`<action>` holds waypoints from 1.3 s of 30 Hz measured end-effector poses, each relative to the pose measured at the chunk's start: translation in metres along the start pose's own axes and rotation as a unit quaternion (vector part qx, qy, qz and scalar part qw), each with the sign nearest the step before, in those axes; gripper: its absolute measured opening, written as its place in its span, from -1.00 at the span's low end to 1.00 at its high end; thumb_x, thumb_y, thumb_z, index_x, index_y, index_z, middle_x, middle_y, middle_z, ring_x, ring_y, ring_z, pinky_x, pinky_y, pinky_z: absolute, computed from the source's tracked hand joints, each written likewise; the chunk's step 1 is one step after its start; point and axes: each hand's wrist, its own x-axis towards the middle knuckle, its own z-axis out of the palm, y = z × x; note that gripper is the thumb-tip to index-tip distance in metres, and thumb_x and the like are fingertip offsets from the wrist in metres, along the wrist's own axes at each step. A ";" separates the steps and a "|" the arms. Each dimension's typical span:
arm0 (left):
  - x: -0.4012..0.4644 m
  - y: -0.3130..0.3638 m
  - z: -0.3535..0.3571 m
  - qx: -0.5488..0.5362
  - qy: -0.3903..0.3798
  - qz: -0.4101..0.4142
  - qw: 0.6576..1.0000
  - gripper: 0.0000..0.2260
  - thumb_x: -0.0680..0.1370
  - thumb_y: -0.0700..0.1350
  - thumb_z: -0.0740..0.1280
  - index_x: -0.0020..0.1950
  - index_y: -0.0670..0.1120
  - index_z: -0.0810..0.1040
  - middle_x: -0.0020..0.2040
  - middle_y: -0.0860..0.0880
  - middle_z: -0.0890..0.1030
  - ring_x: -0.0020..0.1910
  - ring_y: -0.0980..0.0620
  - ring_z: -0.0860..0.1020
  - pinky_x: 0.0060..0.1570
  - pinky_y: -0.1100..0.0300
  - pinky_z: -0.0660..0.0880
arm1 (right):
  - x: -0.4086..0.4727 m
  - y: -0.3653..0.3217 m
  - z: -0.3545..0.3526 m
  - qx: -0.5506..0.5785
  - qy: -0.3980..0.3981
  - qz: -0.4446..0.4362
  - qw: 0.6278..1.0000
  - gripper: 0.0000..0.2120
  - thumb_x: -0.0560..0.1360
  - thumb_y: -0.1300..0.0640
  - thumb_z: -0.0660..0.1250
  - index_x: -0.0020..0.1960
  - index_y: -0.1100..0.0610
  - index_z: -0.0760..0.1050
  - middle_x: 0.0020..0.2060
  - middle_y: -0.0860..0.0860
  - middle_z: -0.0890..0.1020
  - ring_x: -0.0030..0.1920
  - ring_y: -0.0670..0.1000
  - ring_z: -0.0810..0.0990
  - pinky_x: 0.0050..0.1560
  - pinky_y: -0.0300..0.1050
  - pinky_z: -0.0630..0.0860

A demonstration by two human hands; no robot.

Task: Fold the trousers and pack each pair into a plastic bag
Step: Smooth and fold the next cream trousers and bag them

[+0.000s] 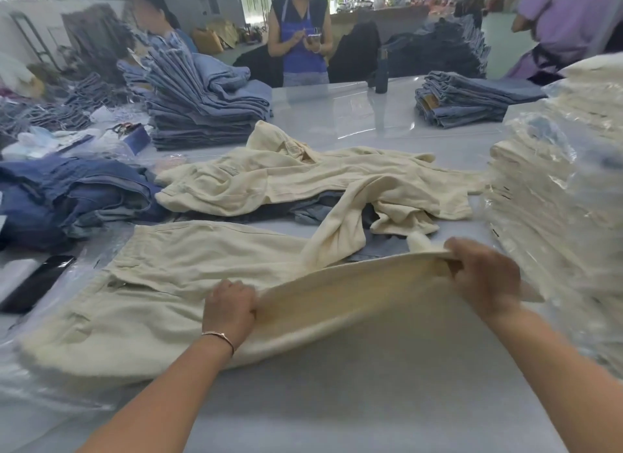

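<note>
Left hand (229, 306) is gripping the folded edge of the cream trousers (161, 284), fingers curled over the cloth, thin bracelet (219, 336) on the wrist. Right hand (482, 274) is pinching the same fold further right, fingers curled round the lifted edge, holding it raised off the table (337, 402). The trousers are lying near the front edge of the table, waist end toward the left edge, 1 leg part doubled over between the 2 hands.

Behind them, mid-table, a 2nd pair of cream trousers (303, 183) is lying loose and crumpled over some dark denim. Along the right edge a stack of bagged cream trousers (553, 210) is standing, plastic shining; count cannot be told. Clear plastic bags (50, 385) are lying under the trousers at the front left corner. A dark phone (37, 282) is resting by the left edge. Loose dark jeans (67, 196) are heaped at the left edge, a tall stack of folded jeans (205, 105) is sitting back left, a lower jeans stack (462, 102) back right. A dark bottle (382, 71) is standing at the far edge. 3 people are standing or sitting beyond the far edge, 1 in a blue apron (300, 41).
</note>
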 end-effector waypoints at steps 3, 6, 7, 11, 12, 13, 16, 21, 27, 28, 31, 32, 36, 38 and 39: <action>-0.001 -0.013 -0.008 -0.081 0.079 -0.072 0.991 -0.57 0.31 -0.15 0.49 0.15 -0.14 0.56 0.11 -0.18 0.55 0.09 -0.24 0.47 0.01 -0.08 0.46 | -0.006 -0.001 -0.018 -0.025 0.084 -0.016 0.996 -0.78 0.33 0.25 0.29 -0.13 0.08 0.67 -0.32 0.09 0.59 -0.29 0.23 0.59 -0.40 -0.10 0.40; -0.019 -0.016 -0.003 -0.097 0.115 -0.014 0.989 -0.52 0.22 -0.24 0.49 0.14 -0.16 0.57 0.06 -0.18 0.54 0.02 -0.26 0.51 -0.09 -0.07 0.51 | -0.035 0.002 -0.015 -0.070 -0.199 0.012 0.977 -0.75 0.34 0.23 0.34 -0.12 -0.09 0.64 -0.18 -0.04 0.58 -0.04 0.14 0.60 -0.27 -0.13 0.38; -0.027 -0.016 0.002 -0.101 0.102 0.016 0.989 -0.47 0.20 -0.25 0.46 0.17 -0.13 0.56 0.09 -0.15 0.54 0.05 -0.24 0.52 -0.06 -0.05 0.52 | -0.050 0.002 -0.008 -0.094 -0.325 0.020 0.941 -0.79 0.37 0.18 0.33 -0.13 -0.13 0.59 -0.11 -0.08 0.59 0.02 0.07 0.59 -0.21 -0.15 0.40; -0.048 -0.013 0.019 -0.107 0.028 0.072 0.991 -0.22 0.26 -0.23 0.41 0.48 -0.07 0.32 0.43 -0.11 0.37 0.40 -0.14 0.34 0.37 0.00 0.29 | -0.102 0.001 0.008 -0.050 -0.510 0.088 0.854 -0.89 0.43 0.04 0.31 -0.25 -0.14 0.47 -0.15 -0.14 0.58 -0.09 -0.07 0.55 -0.22 -0.20 0.41; -0.052 -0.012 0.022 -0.111 0.001 0.064 0.992 -0.23 0.33 -0.19 0.38 0.53 -0.05 0.21 0.50 -0.07 0.27 0.47 -0.09 0.25 0.45 0.05 0.16 | -0.106 0.001 0.008 -0.054 -0.502 0.101 0.857 -0.87 0.41 0.08 0.29 -0.29 -0.11 0.42 -0.22 -0.13 0.54 -0.16 -0.08 0.52 -0.30 -0.20 0.35; -0.054 -0.012 0.025 -0.116 -0.019 0.056 0.992 -0.25 0.41 -0.14 0.33 0.56 -0.03 0.11 0.54 -0.02 0.17 0.51 -0.02 0.16 0.47 0.10 0.08 | -0.108 0.000 0.006 -0.068 -0.494 0.115 0.859 -0.86 0.38 0.13 0.26 -0.31 -0.08 0.39 -0.26 -0.11 0.52 -0.22 -0.09 0.49 -0.35 -0.19 0.29; -0.066 -0.016 0.028 -0.090 -0.049 0.046 0.994 -0.26 0.49 -0.05 0.26 0.58 0.00 -0.07 0.57 0.02 0.00 0.53 0.02 0.06 0.45 0.12 0.10 | -0.110 -0.004 0.000 -0.091 -0.471 0.139 0.866 -0.82 0.31 0.22 0.22 -0.36 -0.05 0.35 -0.33 -0.09 0.50 -0.32 -0.11 0.40 -0.40 -0.17 0.21; -0.074 -0.029 0.026 -0.127 0.046 0.087 0.987 -0.11 0.19 -0.23 0.48 0.51 -0.11 0.26 0.47 -0.17 0.30 0.42 -0.19 0.32 0.36 -0.04 0.33 | -0.108 -0.009 -0.020 -0.127 -0.512 0.108 0.843 -0.65 0.38 0.21 0.22 -0.19 -0.29 0.36 -0.22 -0.21 0.49 -0.19 -0.10 0.46 -0.41 -0.31 0.25; -0.070 -0.034 0.040 -0.068 -0.119 0.106 0.985 -0.46 0.54 -0.06 0.15 0.53 0.04 0.16 0.50 0.02 0.23 0.45 0.08 0.21 0.39 0.20 0.19 | -0.105 -0.012 -0.029 -0.014 -0.417 0.166 0.894 -0.80 0.46 0.00 0.41 -0.31 0.03 0.54 -0.34 -0.04 0.58 -0.29 -0.03 0.52 -0.34 -0.14 0.29; -0.074 -0.036 0.044 -0.067 -0.119 0.113 0.984 -0.48 0.56 -0.05 0.13 0.53 0.05 0.15 0.52 0.02 0.20 0.47 0.09 0.18 0.41 0.21 0.16 | -0.099 -0.010 -0.033 0.034 -0.377 0.185 0.907 -0.80 0.49 0.03 0.41 -0.29 0.05 0.54 -0.31 -0.02 0.59 -0.24 0.01 0.53 -0.30 -0.12 0.31; -0.078 -0.042 0.050 -0.052 -0.133 0.132 0.981 -0.49 0.61 0.08 0.06 0.56 0.06 0.08 0.57 0.04 0.08 0.52 0.06 0.09 0.47 0.14 0.07 | -0.077 -0.011 -0.047 0.119 -0.338 0.219 0.908 -0.74 0.55 0.10 0.34 -0.31 0.09 0.55 -0.37 0.01 0.60 -0.29 0.05 0.54 -0.29 -0.11 0.35; -0.078 -0.044 0.050 -0.054 -0.147 0.129 0.979 -0.48 0.61 0.13 0.04 0.56 0.08 0.05 0.58 0.04 0.05 0.53 0.04 0.06 0.47 0.09 0.07 | -0.068 -0.014 -0.050 0.111 -0.354 0.224 0.901 -0.69 0.57 0.09 0.30 -0.33 0.12 0.55 -0.44 0.03 0.59 -0.38 0.05 0.54 -0.36 -0.12 0.37; -0.074 -0.051 0.048 -0.082 -0.160 0.104 0.978 -0.53 0.64 0.16 -0.01 0.55 0.11 0.10 0.57 0.06 0.08 0.53 0.05 0.07 0.47 0.09 0.09 | -0.019 -0.022 -0.065 0.059 -0.419 0.244 0.873 -0.65 0.54 -0.08 0.31 -0.13 0.20 0.62 -0.21 0.12 0.68 -0.15 0.11 0.64 -0.15 -0.11 0.48; -0.071 -0.053 0.047 -0.097 -0.146 0.098 0.980 -0.54 0.65 0.14 0.00 0.53 0.07 0.16 0.55 0.04 0.15 0.51 0.08 0.12 0.46 0.16 0.11 | 0.009 -0.023 -0.079 0.141 -0.453 0.261 0.841 -0.71 0.47 -0.09 0.42 -0.08 0.16 0.64 -0.15 0.12 0.70 -0.13 0.10 0.67 -0.09 -0.06 0.55; -0.070 -0.053 0.046 -0.105 -0.140 0.093 0.980 -0.55 0.65 0.13 0.01 0.53 0.06 0.18 0.54 0.04 0.19 0.50 0.09 0.15 0.43 0.20 0.12 | 0.022 -0.023 -0.084 0.188 -0.466 0.276 0.819 -0.74 0.42 -0.03 0.48 -0.08 0.17 0.64 -0.16 0.13 0.70 -0.16 0.10 0.68 -0.16 -0.07 0.58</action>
